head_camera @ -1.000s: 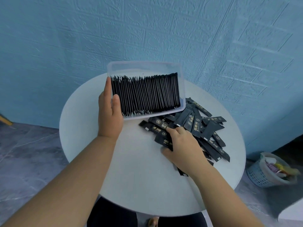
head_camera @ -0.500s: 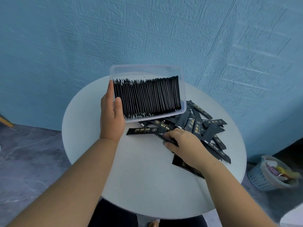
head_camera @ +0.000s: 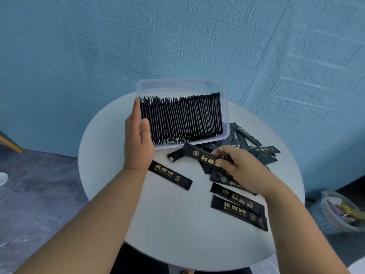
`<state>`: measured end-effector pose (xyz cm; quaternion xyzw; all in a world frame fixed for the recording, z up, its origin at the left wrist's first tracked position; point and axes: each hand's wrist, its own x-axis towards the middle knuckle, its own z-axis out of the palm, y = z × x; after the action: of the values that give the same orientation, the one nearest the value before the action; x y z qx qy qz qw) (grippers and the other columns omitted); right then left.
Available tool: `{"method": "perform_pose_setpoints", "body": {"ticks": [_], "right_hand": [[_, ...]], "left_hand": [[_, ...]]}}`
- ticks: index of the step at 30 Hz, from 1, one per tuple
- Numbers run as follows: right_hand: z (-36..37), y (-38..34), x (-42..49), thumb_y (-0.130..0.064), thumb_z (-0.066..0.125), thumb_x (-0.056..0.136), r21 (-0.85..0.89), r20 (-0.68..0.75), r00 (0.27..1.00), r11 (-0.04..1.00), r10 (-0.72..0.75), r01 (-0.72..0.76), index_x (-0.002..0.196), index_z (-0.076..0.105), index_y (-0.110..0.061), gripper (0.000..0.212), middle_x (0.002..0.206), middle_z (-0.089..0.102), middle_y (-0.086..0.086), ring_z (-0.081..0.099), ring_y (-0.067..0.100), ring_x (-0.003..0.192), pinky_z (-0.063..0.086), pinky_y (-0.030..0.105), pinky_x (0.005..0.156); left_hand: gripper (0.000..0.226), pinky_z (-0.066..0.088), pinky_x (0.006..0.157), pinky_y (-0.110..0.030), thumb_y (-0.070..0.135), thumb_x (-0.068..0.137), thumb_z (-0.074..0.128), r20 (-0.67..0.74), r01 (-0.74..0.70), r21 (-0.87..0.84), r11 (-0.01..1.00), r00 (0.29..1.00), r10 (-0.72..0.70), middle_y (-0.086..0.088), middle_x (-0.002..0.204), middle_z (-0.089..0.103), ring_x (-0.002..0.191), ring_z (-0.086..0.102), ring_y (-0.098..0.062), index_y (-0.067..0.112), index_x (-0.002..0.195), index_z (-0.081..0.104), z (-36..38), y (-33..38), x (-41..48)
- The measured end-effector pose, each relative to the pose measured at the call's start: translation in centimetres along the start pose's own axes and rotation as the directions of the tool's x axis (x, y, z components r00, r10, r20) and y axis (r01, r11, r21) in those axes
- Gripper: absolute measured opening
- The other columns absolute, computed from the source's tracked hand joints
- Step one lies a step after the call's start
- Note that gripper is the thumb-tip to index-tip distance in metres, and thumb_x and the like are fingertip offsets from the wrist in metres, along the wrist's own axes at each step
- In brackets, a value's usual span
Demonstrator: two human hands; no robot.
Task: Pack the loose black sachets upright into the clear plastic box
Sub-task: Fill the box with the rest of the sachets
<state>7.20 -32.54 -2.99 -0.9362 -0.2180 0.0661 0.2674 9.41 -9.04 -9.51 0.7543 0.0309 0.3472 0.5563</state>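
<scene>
The clear plastic box (head_camera: 178,86) is tilted up at the back of the round table, with a dense row of black sachets (head_camera: 181,117) standing upright in it. My left hand (head_camera: 138,139) grips the box's left end, thumb inside against the row. My right hand (head_camera: 239,169) pinches one black sachet (head_camera: 199,155) just below the box's front edge. Loose sachets (head_camera: 262,153) lie in a pile to the right. One single sachet (head_camera: 170,175) lies flat near my left wrist, two others (head_camera: 239,208) near my right forearm.
The round white table (head_camera: 177,224) stands against a blue textured wall (head_camera: 177,36). A mesh waste basket (head_camera: 335,212) with wrappers sits on the grey floor at the right. A wooden leg (head_camera: 10,143) shows at the far left.
My right hand has lifted a sachet out of the pile toward the box. Several sachets have been spread out toward the table's front. My left hand keeps its hold on the box.
</scene>
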Motion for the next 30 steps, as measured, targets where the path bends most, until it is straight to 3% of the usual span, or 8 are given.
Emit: {"method": "perform_pose_setpoints", "body": {"ticks": [2, 5, 9, 11, 16, 20, 25, 30], "right_hand": [[-0.7, -0.1, -0.5, -0.018, 0.051, 0.096, 0.171, -0.078, 0.996, 0.985, 0.031, -0.017, 0.09, 0.056, -0.029, 0.014, 0.076, 0.065, -0.012, 0.056, 0.007, 0.067, 0.043, 0.018, 0.065], [-0.6, -0.8, -0.7, -0.019, 0.048, 0.097, 0.395, -0.193, 0.977, 0.919, 0.086, -0.003, 0.092, 0.053, -0.033, 0.016, 0.087, 0.069, -0.008, 0.064, 0.01, 0.08, 0.051, 0.03, 0.075], [1.4, -2.4, -0.1, -0.018, 0.043, 0.099, 0.516, -0.238, 0.965, 0.856, 0.112, 0.028, 0.096, 0.05, -0.032, 0.016, 0.094, 0.069, 0.0, 0.058, 0.014, 0.075, 0.051, 0.039, 0.071], [1.9, -3.1, 0.3, -0.017, 0.042, 0.099, 0.578, -0.332, 0.932, 0.812, 0.143, 0.081, 0.094, 0.05, -0.032, 0.017, 0.093, 0.065, 0.008, 0.053, 0.015, 0.073, 0.049, 0.035, 0.068], [2.2, -4.9, 1.5, -0.011, 0.04, 0.098, 0.758, -0.472, 0.849, 0.6, 0.237, 0.254, 0.088, 0.048, -0.026, 0.02, 0.077, 0.052, 0.001, 0.045, 0.011, 0.063, 0.041, 0.027, 0.062], [3.3, -5.0, 2.6, -0.031, 0.047, 0.096, 0.712, -0.491, 0.844, 0.658, 0.217, 0.246, 0.088, 0.051, -0.029, 0.008, 0.075, 0.045, -0.007, 0.041, 0.008, 0.065, 0.038, 0.028, 0.064], [3.6, -4.5, 2.9, -0.017, 0.052, 0.095, 0.762, -0.457, 0.858, 0.601, 0.236, 0.24, 0.097, 0.058, -0.023, 0.008, 0.066, 0.039, -0.004, 0.036, 0.008, 0.055, 0.037, 0.024, 0.055], [3.7, -4.3, 2.9, -0.012, 0.061, 0.088, 0.701, -0.459, 0.869, 0.677, 0.186, 0.226, 0.104, 0.053, -0.029, 0.024, 0.072, 0.051, -0.01, 0.047, 0.01, 0.065, 0.047, 0.027, 0.072]], "left_hand": [[0.047, 0.012, 0.09, 0.009, 0.017, 0.103, 0.028, -0.003, -0.003, 0.001, 1.0, 1.0, 0.003, 0.034, 0.125, 0.02, 0.107, 0.014, 0.039, 0.022, 0.149, 0.018, 0.0, 0.0, 0.0], [0.047, 0.012, 0.09, 0.009, 0.016, 0.103, 0.028, -0.002, 0.01, -0.002, 1.0, 1.0, -0.01, 0.036, 0.123, 0.021, 0.107, 0.015, 0.039, 0.024, 0.149, 0.018, 0.0, 0.0, 0.1], [0.047, 0.013, 0.091, 0.008, 0.018, 0.103, 0.027, 0.003, 0.007, -0.012, 1.0, 1.0, -0.007, 0.037, 0.123, 0.022, 0.109, 0.016, 0.037, 0.026, 0.148, 0.017, 0.0, 0.1, 0.1], [0.048, 0.013, 0.093, 0.007, 0.02, 0.102, 0.027, 0.003, -0.003, -0.014, 1.0, 1.0, 0.003, 0.038, 0.124, 0.021, 0.111, 0.016, 0.036, 0.025, 0.148, 0.017, 0.0, 0.1, 0.0], [0.047, 0.014, 0.091, 0.008, 0.017, 0.103, 0.027, 0.001, 0.004, -0.023, 1.0, 1.0, -0.004, 0.038, 0.124, 0.021, 0.11, 0.017, 0.036, 0.027, 0.148, 0.017, 0.0, 0.0, -0.1], [0.047, 0.015, 0.092, 0.008, 0.018, 0.102, 0.028, 0.003, -0.006, -0.032, 0.999, 1.0, 0.006, 0.037, 0.125, 0.021, 0.111, 0.018, 0.036, 0.029, 0.147, 0.017, -0.1, 0.0, 0.0], [0.047, 0.014, 0.093, 0.008, 0.018, 0.102, 0.028, 0.001, -0.009, -0.025, 1.0, 1.0, 0.009, 0.03, 0.13, 0.023, 0.113, 0.017, 0.035, 0.026, 0.148, 0.019, 0.0, 0.0, 0.0], [0.048, 0.014, 0.093, 0.007, 0.018, 0.102, 0.028, 0.001, -0.016, -0.026, 1.0, 1.0, 0.016, 0.033, 0.128, 0.021, 0.114, 0.017, 0.035, 0.026, 0.148, 0.019, 0.0, -0.1, 0.0]]}}
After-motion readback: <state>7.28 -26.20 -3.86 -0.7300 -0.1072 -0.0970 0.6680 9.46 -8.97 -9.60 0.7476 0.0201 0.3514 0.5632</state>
